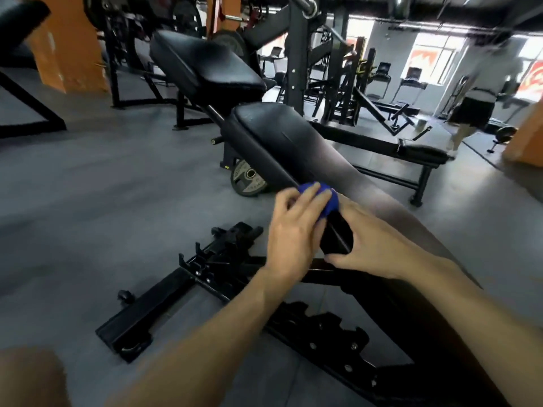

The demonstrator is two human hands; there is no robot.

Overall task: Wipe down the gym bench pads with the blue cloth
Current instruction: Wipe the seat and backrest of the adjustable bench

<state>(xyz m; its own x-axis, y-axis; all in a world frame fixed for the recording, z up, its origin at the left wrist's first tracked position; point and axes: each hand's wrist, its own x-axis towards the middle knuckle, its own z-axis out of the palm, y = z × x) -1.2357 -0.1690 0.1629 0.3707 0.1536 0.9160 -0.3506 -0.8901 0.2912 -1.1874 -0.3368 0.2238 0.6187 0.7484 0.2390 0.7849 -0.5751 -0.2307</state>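
Grey gym floor point(88, 186), bright windows point(432, 54)

A weight plate point(249, 180) leans on the grey floor point(102, 186); far right, a person point(476, 95) walks near treadmills point(411, 80).

— What's on the arms here?
— Nothing: both forearms are bare right to the frame's edge, no sleeves showing.
— And the left hand point(293, 227), the right hand point(373, 242)?
— Bare as well, no gloves, rings or watch visible.

cloth point(329, 201) on long pad's point(293, 142) left edge | weight plate point(248, 179) left (floor) | second pad point(205, 66) behind
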